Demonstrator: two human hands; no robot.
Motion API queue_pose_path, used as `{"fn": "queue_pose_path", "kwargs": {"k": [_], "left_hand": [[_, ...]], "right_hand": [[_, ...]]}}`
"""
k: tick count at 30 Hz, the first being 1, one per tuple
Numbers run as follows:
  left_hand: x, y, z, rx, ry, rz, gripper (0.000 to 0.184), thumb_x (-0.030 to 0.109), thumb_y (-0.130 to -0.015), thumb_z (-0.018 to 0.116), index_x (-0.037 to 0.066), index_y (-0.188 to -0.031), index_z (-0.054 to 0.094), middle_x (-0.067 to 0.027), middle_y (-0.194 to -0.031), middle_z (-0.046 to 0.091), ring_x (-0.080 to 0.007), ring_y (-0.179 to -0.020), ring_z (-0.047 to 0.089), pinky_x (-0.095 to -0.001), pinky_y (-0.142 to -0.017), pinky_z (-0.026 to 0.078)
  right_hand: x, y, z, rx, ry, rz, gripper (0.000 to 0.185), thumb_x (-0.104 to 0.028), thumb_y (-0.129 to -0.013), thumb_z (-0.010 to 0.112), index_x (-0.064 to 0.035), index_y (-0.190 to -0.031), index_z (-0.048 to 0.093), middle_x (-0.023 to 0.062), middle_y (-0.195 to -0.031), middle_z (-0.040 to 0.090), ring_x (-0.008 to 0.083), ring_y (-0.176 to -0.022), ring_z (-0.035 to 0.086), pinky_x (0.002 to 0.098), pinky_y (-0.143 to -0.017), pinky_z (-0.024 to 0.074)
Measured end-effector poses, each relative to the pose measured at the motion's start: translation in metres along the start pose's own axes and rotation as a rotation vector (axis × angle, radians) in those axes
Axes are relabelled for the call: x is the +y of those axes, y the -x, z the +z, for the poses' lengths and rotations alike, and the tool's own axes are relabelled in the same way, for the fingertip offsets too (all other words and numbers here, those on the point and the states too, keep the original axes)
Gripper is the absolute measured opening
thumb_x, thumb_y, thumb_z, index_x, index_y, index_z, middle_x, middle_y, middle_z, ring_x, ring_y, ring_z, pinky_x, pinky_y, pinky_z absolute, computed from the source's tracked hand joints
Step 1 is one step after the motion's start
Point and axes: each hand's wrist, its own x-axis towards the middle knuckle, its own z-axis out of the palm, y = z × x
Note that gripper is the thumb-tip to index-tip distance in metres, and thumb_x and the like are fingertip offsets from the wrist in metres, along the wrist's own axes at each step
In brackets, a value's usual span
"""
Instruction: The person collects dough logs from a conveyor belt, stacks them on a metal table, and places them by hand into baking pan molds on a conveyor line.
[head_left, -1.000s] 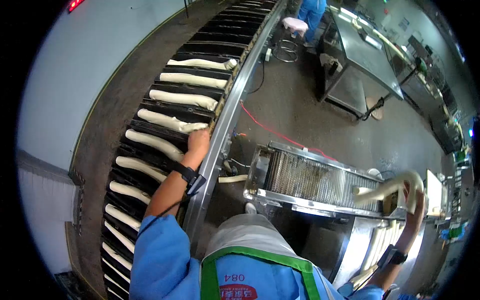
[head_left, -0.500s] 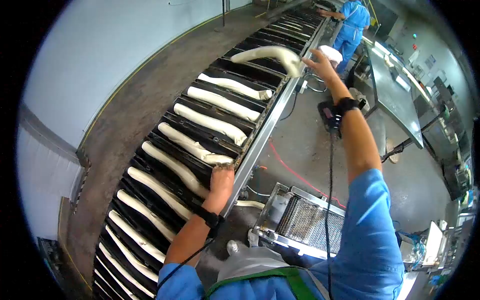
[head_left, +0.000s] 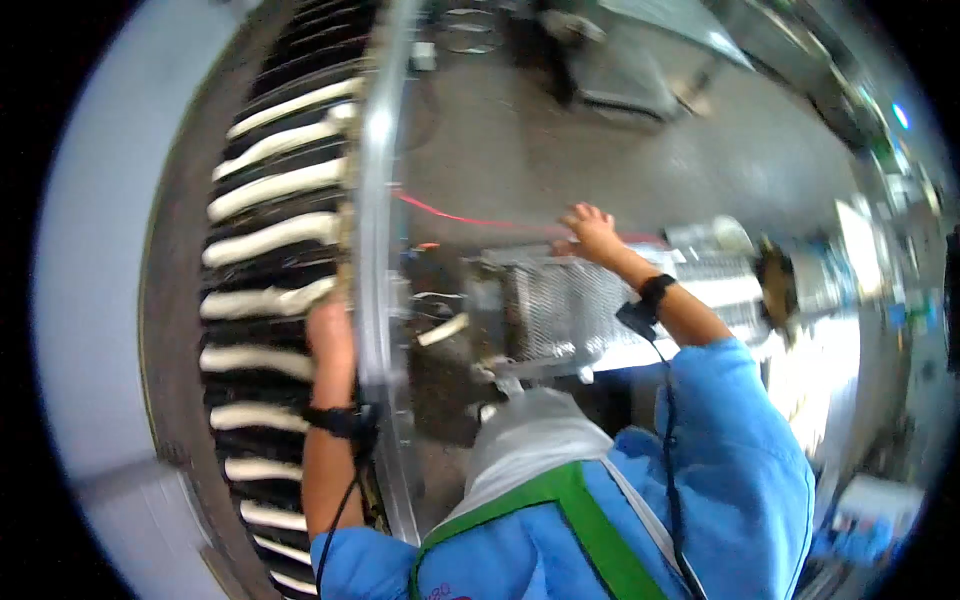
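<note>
On the slatted black conveyor at the left, several long pale dough strips (head_left: 275, 238) lie crosswise, one per slot. My left hand (head_left: 330, 338) is at the conveyor's right side, at the end of one strip (head_left: 262, 302); its fingers are blurred and mostly hidden. My right hand (head_left: 590, 232) is over the metal mesh belt (head_left: 575, 310) at centre right, fingers spread, with nothing in it. The topmost strip (head_left: 295, 106) lies in a slot farther up the conveyor.
A metal rail (head_left: 378, 200) edges the conveyor. A pale piece (head_left: 443, 330) lies on the floor beside the mesh belt. A red cable (head_left: 470, 218) crosses the floor. A metal table (head_left: 680, 25) stands at the top right.
My right hand let go of a dough strip over the conveyor and moved back right, over the mesh belt. The view has turned, and my left hand stays by the same strip's end.
</note>
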Motion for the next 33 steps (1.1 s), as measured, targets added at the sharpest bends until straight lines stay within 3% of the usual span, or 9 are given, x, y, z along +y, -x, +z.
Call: {"fn": "queue_pose_path", "kwargs": {"k": [9, 14, 16, 17, 21, 22, 26, 31, 33], "left_hand": [[-0.019, -0.015, 0.012, -0.11, -0.199, 0.117, 0.022, 0.008, -0.079, 0.038, -0.002, -0.093, 0.051, -0.0203, -0.074, 0.056, -0.0349, -0.07, 0.055, -0.0418, -0.059, 0.044], [-0.028, -0.021, 0.003, -0.269, -0.016, 0.165, 0.028, 0.009, -0.082, 0.039, -0.003, -0.106, 0.047, -0.0204, -0.095, 0.054, -0.0343, -0.086, 0.051, -0.0398, -0.071, 0.041], [-0.038, -0.034, 0.013, -0.286, -0.123, 0.071, 0.03, 0.011, -0.083, 0.04, -0.005, -0.109, 0.045, -0.0219, -0.099, 0.052, -0.0345, -0.087, 0.051, -0.0394, -0.072, 0.042], [-0.062, -0.04, 0.025, -0.167, -0.116, 0.278, 0.031, 0.009, -0.078, 0.044, -0.004, -0.106, 0.046, -0.0228, -0.095, 0.053, -0.0366, -0.087, 0.05, -0.0393, -0.076, 0.039], [-0.033, -0.036, 0.009, -0.281, -0.252, 0.129, 0.033, 0.01, -0.081, 0.044, -0.004, -0.112, 0.043, -0.0214, -0.102, 0.052, -0.0338, -0.093, 0.05, -0.0372, -0.077, 0.041], [-0.034, -0.033, 0.011, -0.226, -0.266, 0.15, 0.031, 0.009, -0.08, 0.044, -0.004, -0.108, 0.045, -0.0222, -0.097, 0.053, -0.0355, -0.088, 0.05, -0.0388, -0.074, 0.041], [-0.033, -0.02, 0.018, -0.076, -0.206, 0.178, 0.026, 0.007, -0.078, 0.043, -0.005, -0.101, 0.049, -0.0223, -0.091, 0.055, -0.037, -0.083, 0.051, -0.0403, -0.071, 0.041], [-0.04, -0.017, 0.03, -0.222, 0.202, 0.079, 0.033, 0.011, -0.082, 0.035, -0.001, -0.111, 0.043, -0.0186, -0.099, 0.054, -0.0283, -0.088, 0.053, -0.0352, -0.076, 0.042], [-0.02, -0.001, 0.028, -0.119, 0.057, 0.109, 0.036, 0.016, -0.08, 0.042, 0.0, -0.112, 0.043, -0.0183, -0.104, 0.051, -0.0289, -0.095, 0.049, -0.0358, -0.081, 0.038]], "right_hand": [[0.011, 0.153, 0.027, 0.109, 0.169, 0.105, 0.044, -0.023, -0.067, 0.06, -0.0143, -0.107, 0.045, 0.0068, -0.099, 0.045, 0.0243, -0.101, 0.041, 0.0488, -0.087, 0.026], [-0.002, 0.178, 0.002, 0.15, 0.084, 0.261, 0.033, -0.019, -0.071, 0.056, -0.0127, -0.102, 0.046, 0.0068, -0.096, 0.049, 0.0237, -0.096, 0.045, 0.0462, -0.079, 0.039], [0.021, 0.221, -0.023, 0.529, -0.5, 0.385, 0.037, -0.018, -0.067, 0.06, -0.0111, -0.1, 0.046, 0.0099, -0.093, 0.052, 0.0259, -0.091, 0.049, 0.0415, -0.077, 0.0413], [0.035, 0.25, -0.05, 0.61, -0.712, 0.58, 0.042, -0.018, -0.064, 0.062, -0.0076, -0.1, 0.045, 0.0112, -0.09, 0.054, 0.0268, -0.08, 0.054, 0.036, -0.072, 0.0444], [0.131, 0.381, -0.127, 1.065, -1.06, 0.854, 0.033, -0.026, -0.07, 0.057, 0.0006, -0.09, 0.054, 0.0124, -0.081, 0.056, 0.0213, -0.068, 0.056, 0.0307, -0.06, 0.0493], [0.155, 0.421, -0.137, 1.117, -1.083, 0.786, 0.043, -0.03, -0.076, 0.05, -0.0018, -0.107, 0.042, 0.0126, -0.099, 0.047, 0.0248, -0.084, 0.052, 0.0392, -0.072, 0.0461], [0.216, 0.541, -0.17, 1.435, -0.918, 0.985, 0.04, -0.035, -0.075, 0.054, -0.0091, -0.104, 0.047, 0.0061, -0.1, 0.047, 0.0193, -0.091, 0.048, 0.0389, -0.075, 0.0419], [0.254, 0.6, -0.096, 0.924, -1.065, 1.089, 0.059, -0.028, -0.071, 0.062, -0.0086, -0.12, 0.037, 0.0125, -0.122, 0.035, 0.0227, -0.112, 0.032, 0.0332, -0.091, 0.0311], [0.264, 0.534, -0.035, 0.657, -0.263, 0.921, 0.041, -0.019, -0.075, 0.056, -0.0036, -0.111, 0.044, 0.0146, -0.104, 0.048, 0.024, -0.094, 0.045, 0.0335, -0.078, 0.0384]]}}
